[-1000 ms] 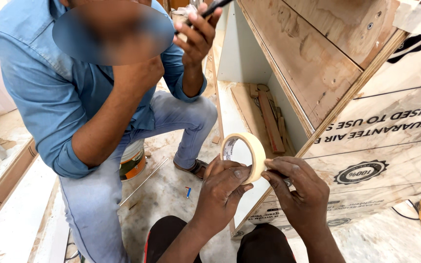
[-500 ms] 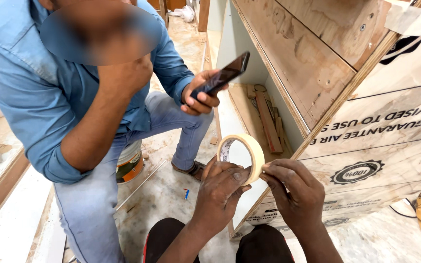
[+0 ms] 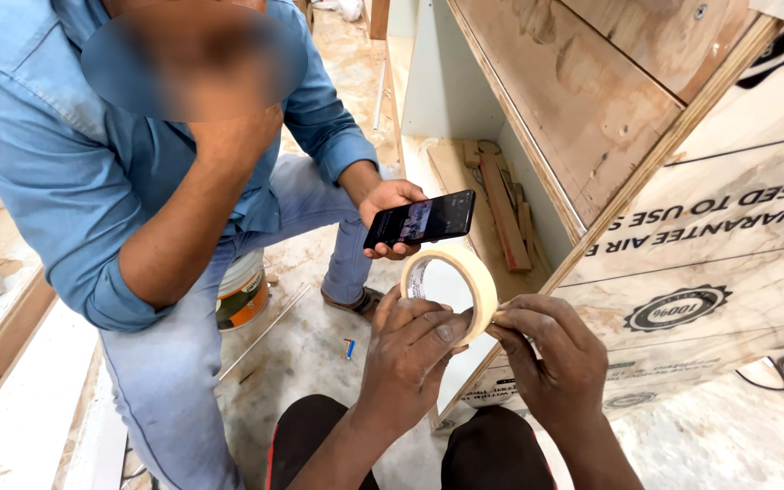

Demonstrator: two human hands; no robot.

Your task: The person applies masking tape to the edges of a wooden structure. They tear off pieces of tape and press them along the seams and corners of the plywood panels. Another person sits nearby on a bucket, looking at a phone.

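A cream roll of masking tape is held upright in front of me, over my knees. My left hand grips the roll from below, thumb against its outer face. My right hand pinches at the roll's right edge, where the loose end of the tape lies; the fingertips hide that end. Both hands are close together, just left of the plywood cabinet's front edge.
A person in a blue shirt and jeans crouches opposite, holding a dark phone just above the tape. A small paint can stands by that person's leg. Wood offcuts lie inside the cabinet. Dusty floor lies between us.
The other person's hand has lowered the phone from up high to just above the tape roll. My hands have stayed on the roll, shifting only slightly.
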